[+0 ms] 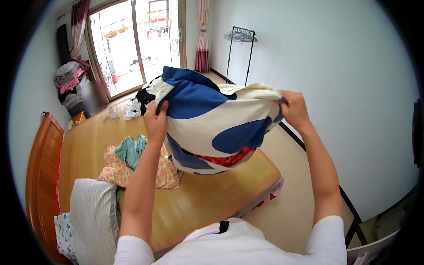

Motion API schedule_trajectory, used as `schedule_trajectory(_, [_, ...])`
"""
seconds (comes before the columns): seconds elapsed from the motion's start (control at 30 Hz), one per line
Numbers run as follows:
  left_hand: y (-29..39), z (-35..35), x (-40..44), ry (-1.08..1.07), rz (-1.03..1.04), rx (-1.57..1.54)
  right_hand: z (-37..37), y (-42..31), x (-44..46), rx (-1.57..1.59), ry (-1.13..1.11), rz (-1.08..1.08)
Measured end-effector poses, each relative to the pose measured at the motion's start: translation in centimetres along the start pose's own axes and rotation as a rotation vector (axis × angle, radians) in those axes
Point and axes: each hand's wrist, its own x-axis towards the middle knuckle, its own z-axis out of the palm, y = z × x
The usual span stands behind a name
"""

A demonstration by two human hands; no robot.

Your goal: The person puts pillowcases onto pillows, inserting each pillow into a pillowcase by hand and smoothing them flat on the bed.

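Note:
A large blue-and-cream patterned cloth point(198, 126) hangs spread in the air above the bed, held up by both hands. At its upper left edge, my left hand point(155, 123) grips it with the thumb on the near side. The upper right corner is bunched in the closed fingers of my right hand point(293, 109). Between its folds, low down, a strip of red fabric point(227, 158) shows. Whether the cloth is a cover or a garment, I cannot tell. It hides part of the bed point(194, 212) behind it.
On the bed lie a floral-print cloth point(115, 170), a teal cloth point(130, 152), a grey striped pillow point(93, 212) and black-and-white clothes point(134, 108). Folded clothes point(70, 84) are piled by the glass door point(137, 44). A hanger rack point(240, 48) stands near the wall.

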Motion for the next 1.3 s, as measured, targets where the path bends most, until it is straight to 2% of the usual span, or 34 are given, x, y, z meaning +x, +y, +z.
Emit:
schedule_trajectory(0.03, [0.4, 0.1, 0.5, 0.104, -0.075, -0.146, -0.6, -0.4, 0.6, 0.045, 0.095, -0.012])
schedule_trajectory(0.07, [0.7, 0.2, 0.6, 0.202, -0.163, -0.293, 0.1, -1.2, 0.8, 0.039, 0.094, -0.008])
schedule_trajectory(0.1, [2.5, 0.1, 0.7, 0.249, -0.131, -0.384, 1.1, -2.5, 0.7, 0.136, 0.23, 0.02])
schedule_trajectory(0.13, [1.1, 0.9, 0.0, 0.245, -0.144, -0.382, 1.7, -3.0, 0.3, 0.237, 0.361, 0.054])
schedule_trajectory(0.17, [-1.4, 1.7, -1.1, 0.1, -0.013, -0.177, 3.7, 0.2, -1.1, 0.015, -0.025, -0.083])
schedule_trajectory(0.2, [-3.0, 1.7, -1.4, -0.043, 0.128, 0.026, 4.1, -0.8, -2.0, -0.192, -0.328, -0.128])
schedule_trajectory(0.23, [-2.8, 0.7, -1.0, 0.039, -0.078, 0.027, 3.3, 0.0, -1.6, -0.074, -0.178, -0.072])
schedule_trajectory(0.27, [-2.5, -0.7, -0.9, -0.002, -0.291, 0.092, 2.0, 1.4, -0.7, 0.037, -0.023, -0.02])
schedule_trajectory(0.3, [-2.7, -0.4, -1.9, 0.053, -0.276, 0.037, 0.6, 1.3, -0.3, -0.142, -0.009, -0.098])
schedule_trajectory(0.33, [-2.5, 0.1, -2.9, 0.104, -0.263, -0.013, 0.9, 1.2, -0.3, -0.138, -0.011, -0.102])
schedule_trajectory(0.4, [-1.3, 0.8, -4.5, 0.112, -0.173, -0.006, 1.7, 0.4, -1.4, 0.169, 0.223, 0.087])
schedule_trajectory(0.43, [-0.9, 1.1, -5.0, 0.116, -0.093, 0.001, 3.9, 0.4, -2.7, 0.206, 0.223, 0.07])
schedule_trajectory(0.47, [-2.6, 1.1, -5.5, -0.091, -0.251, -0.161, 4.4, 0.8, -4.2, 0.244, -0.221, 0.077])
schedule_trajectory(0.5, [-2.3, 0.2, -4.8, -0.019, -0.38, -0.268, 4.5, 0.9, -5.4, 0.129, -0.229, 0.042])
schedule_trajectory(0.53, [-2.1, -0.5, -3.5, 0.052, -0.493, -0.375, 4.7, 1.3, -5.5, 0.014, -0.221, 0.004])
schedule_trajectory(0.57, [-1.5, -0.6, -3.8, 0.095, -0.493, -0.459, 4.4, 1.9, -5.8, 0.017, -0.225, 0.005])
schedule_trajectory(0.63, [-1.4, -0.2, -3.7, 0.153, -0.498, -0.429, 2.4, 0.6, -5.2, 0.258, -0.167, 0.213])
schedule_trajectory(0.67, [-1.3, 0.0, -3.4, 0.2, -0.496, -0.405, 2.1, 0.4, -5.2, 0.263, -0.174, 0.222])
schedule_trajectory(0.73, [-1.0, 0.3, -1.8, 0.155, -0.534, -0.42, 2.0, 0.2, -4.5, 0.237, -0.166, 0.18])
schedule_trajectory(0.8, [-2.5, 0.5, -0.8, 0.054, -0.576, -0.319, 2.5, 0.5, -4.2, 0.249, -0.196, 0.216])
schedule_trajectory(0.87, [-4.5, 1.4, -0.4, 0.019, -0.569, -0.354, 4.0, 1.3, -4.0, 0.204, -0.151, 0.273])
schedule_trajectory(0.93, [-4.7, 2.4, 0.2, 0.034, -0.609, -0.342, 4.3, 1.0, -3.6, 0.184, -0.089, 0.259])
schedule_trajectory(0.97, [-4.9, 2.7, 0.6, 0.044, -0.614, -0.342, 3.9, 1.0, -3.4, 0.219, 0.015, 0.236])
schedule_trajectory(1.03, [-4.6, 3.2, 1.2, 0.017, -0.646, -0.545, 2.2, -0.1, -3.2, 0.3, 0.144, 0.241])
schedule_trajectory(1.07, [-4.8, 3.2, 1.4, 0.008, -0.633, -0.634, 0.5, -1.1, -3.0, 0.38, 0.08, 0.278])
schedule_trajectory(1.13, [-5.4, 2.3, 0.9, 0.042, -0.606, -0.736, -1.3, -4.1, -3.6, 0.546, -0.012, 0.194])
schedule_trajectory(1.2, [-6.5, 0.1, -1.3, 0.032, -0.661, -0.778, -1.3, -9.3, -5.3, 0.558, -0.201, 0.139])
schedule_trajectory(1.27, [-10.4, -3.6, -5.7, 0.013, -0.779, -0.654, 1.6, -12.1, -7.9, 0.547, -0.382, -0.208])
schedule_trajectory(1.3, [-12.3, -5.8, -8.1, -0.035, -0.823, -0.659, 3.3, -13.2, -9.5, 0.726, -0.559, -0.172])
